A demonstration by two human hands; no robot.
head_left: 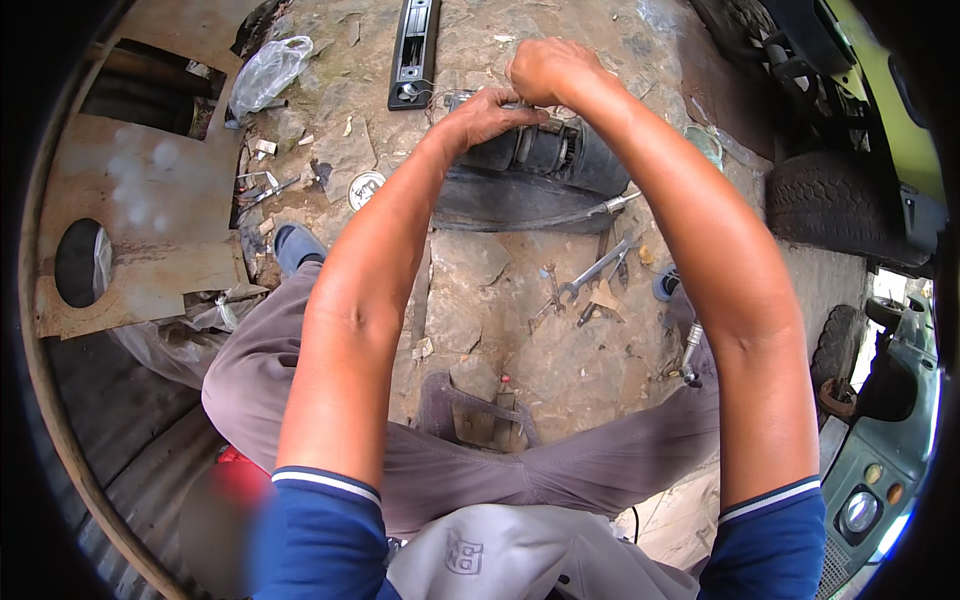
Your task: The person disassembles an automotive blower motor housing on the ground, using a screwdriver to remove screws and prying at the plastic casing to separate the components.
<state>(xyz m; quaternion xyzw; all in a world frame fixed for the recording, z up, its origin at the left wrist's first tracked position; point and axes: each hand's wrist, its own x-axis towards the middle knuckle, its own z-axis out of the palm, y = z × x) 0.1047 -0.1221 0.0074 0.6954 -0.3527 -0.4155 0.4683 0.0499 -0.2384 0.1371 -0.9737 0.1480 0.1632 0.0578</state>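
Note:
A black cylindrical mechanical part (595, 158), like a motor, lies on a black rubber piece (500, 200) on the rough ground ahead of me. My left hand (490, 117) grips the top of the part, thumb stretched to the right along it. Just above and to the right, my right hand (550, 70) is closed, fingers curled down at the part's back edge; what they hold is hidden. A silver tool (612, 205) rests at the rubber piece's right end. A long black metal rail (410, 50) lies behind the part, to the left.
Spanners (590, 275), small tools (270, 192), a round lid (366, 192) and a plastic bag (265, 80) lie around me. A worn board (150, 250) is at left. A tyre (830, 200), a vehicle body (890, 100) and a lamp panel (855, 510) line the right.

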